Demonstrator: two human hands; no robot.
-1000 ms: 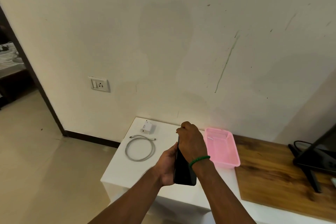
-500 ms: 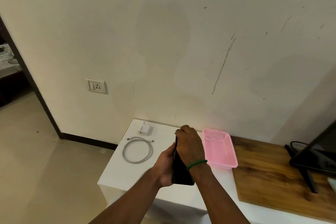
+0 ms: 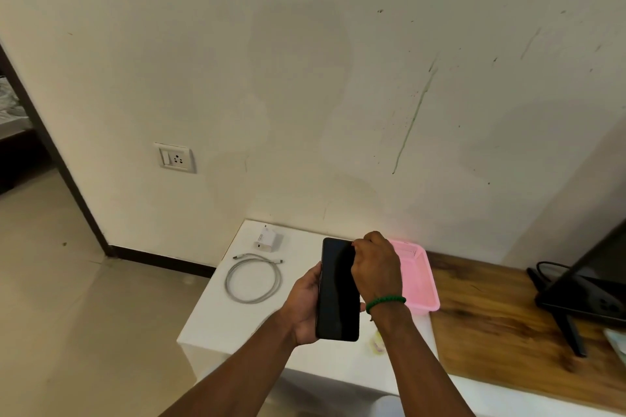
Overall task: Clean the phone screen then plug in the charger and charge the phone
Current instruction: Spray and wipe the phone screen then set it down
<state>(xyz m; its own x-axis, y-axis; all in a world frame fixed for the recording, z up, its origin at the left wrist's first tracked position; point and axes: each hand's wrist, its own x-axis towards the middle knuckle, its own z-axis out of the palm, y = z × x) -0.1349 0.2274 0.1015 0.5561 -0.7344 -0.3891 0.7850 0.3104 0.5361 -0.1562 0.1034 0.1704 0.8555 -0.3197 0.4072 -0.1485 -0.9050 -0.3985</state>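
Observation:
My left hand [image 3: 303, 308] holds a black phone [image 3: 337, 291] upright from its left edge and back, above the white table [image 3: 216, 325]. The dark screen faces me. My right hand [image 3: 376, 267], a green band on its wrist, has curled fingers gripping the phone's upper right edge; I see no cloth in it. A white charger adapter [image 3: 267, 238] lies at the table's far left corner. In front of it rests a coiled white cable [image 3: 253, 281]. A wall socket [image 3: 175, 157] with a switch sits on the wall, left of the table.
A pink plastic basket [image 3: 418, 281] stands against the wall behind my right hand. A small pale item [image 3: 377, 345] lies on the table under my right wrist. To the right are a wooden top [image 3: 501, 325] and a dark screen on a stand [image 3: 576, 294]. A doorway [image 3: 20, 132] opens at far left.
The phone has turned from edge-on so that its screen faces me. My right hand has slid from over the phone to its upper right edge.

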